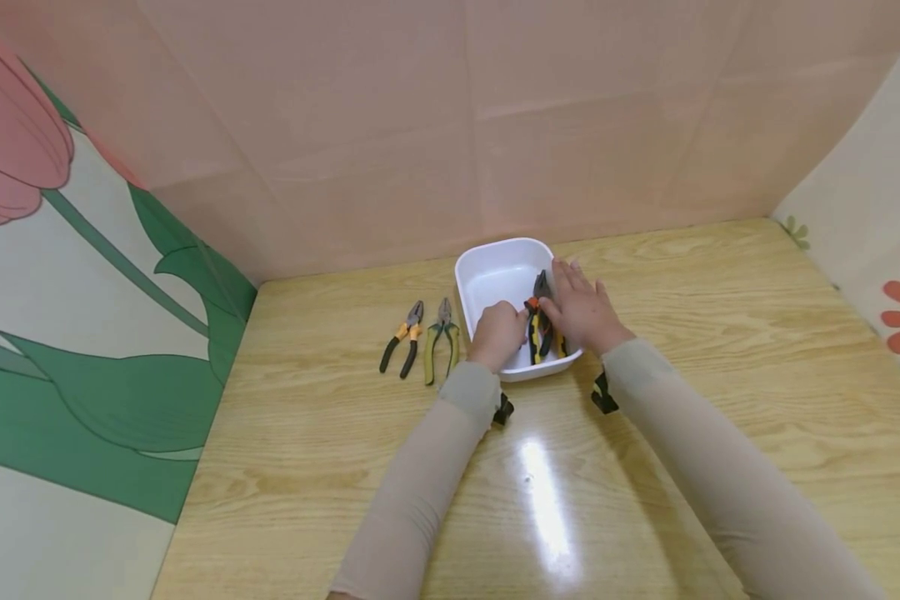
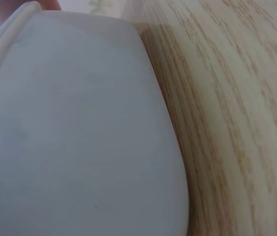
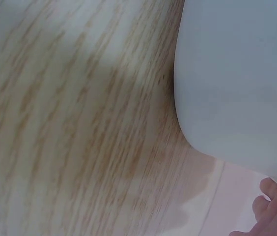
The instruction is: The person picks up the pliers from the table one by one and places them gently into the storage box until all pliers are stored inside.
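A white plastic tray (image 1: 495, 279) stands on the table, with pliers (image 1: 542, 286) and other black-and-yellow handles lying along its right side. My left hand (image 1: 497, 333) reaches into the tray with curled fingers at the pliers' handles; its fingertips are partly hidden. Over the right rim lies my right hand (image 1: 583, 310), fingers extended and thumb against the pliers. The left wrist view is mostly filled by the tray's outer wall (image 2: 84, 123). In the right wrist view, fingers (image 3: 276, 209) show beside the tray's lower edge.
Left of the tray lie two pliers on the wood-grain table (image 1: 307, 417): one with black-and-orange handles (image 1: 403, 340), one with green handles (image 1: 442, 340). A pinkish sheet (image 1: 360, 125) hangs behind the table, and a flower-printed panel (image 1: 97, 400) borders its left side.
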A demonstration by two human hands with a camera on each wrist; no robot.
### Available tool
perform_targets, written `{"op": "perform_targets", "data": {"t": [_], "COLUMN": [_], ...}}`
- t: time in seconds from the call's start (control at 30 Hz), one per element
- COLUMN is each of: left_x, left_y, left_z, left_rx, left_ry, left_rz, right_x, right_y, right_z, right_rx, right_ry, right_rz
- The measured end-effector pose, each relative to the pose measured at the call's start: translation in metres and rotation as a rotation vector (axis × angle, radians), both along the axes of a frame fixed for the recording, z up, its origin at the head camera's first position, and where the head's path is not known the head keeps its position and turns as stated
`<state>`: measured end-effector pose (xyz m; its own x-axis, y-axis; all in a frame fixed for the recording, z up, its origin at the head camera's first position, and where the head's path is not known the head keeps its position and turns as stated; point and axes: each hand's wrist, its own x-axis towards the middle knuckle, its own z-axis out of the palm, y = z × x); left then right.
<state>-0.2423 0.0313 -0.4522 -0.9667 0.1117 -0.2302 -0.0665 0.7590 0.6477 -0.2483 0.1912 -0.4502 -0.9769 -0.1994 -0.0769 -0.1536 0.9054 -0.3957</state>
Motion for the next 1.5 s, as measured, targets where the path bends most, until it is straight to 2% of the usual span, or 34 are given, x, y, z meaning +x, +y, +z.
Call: {"op": "perform_targets", "data": {"t": [0.33,0.67,0.9,1.13,1.5], "left_x": [-0.0011,-0.0005,0.0007,0.0007,-0.0015], "left_y": [-0.0019,-0.0012,-0.0008,-0.0011,-0.0003], "left_z": [-0.0001,0.0000,0.0000,-0.0016,-0.0036], "left_rx": [0.044,0.037,0.017,0.024,-0.003], "left_ry": [0.031,0.099,0.106,0.077,0.099], "left_rz": [-0.008,-0.033,-0.034,-0.031,-0.055], "right_x": [-0.0010,-0.0041,-0.0050,-0.0035,-0.0054], "right_y": [-0.0003,-0.0007,0.0001,-0.0004,0.0008], "right_z": [0.0011,0.0013,-0.0021,-0.0025,-0.0071], "right_rx": [0.000,-0.001,-0.001,-0.015,-0.025], "right_ry": [-0.008,-0.005,0.002,-0.010,-0.008], "right_rz": [-0.002,-0.002,-0.006,-0.005,-0.017]}}
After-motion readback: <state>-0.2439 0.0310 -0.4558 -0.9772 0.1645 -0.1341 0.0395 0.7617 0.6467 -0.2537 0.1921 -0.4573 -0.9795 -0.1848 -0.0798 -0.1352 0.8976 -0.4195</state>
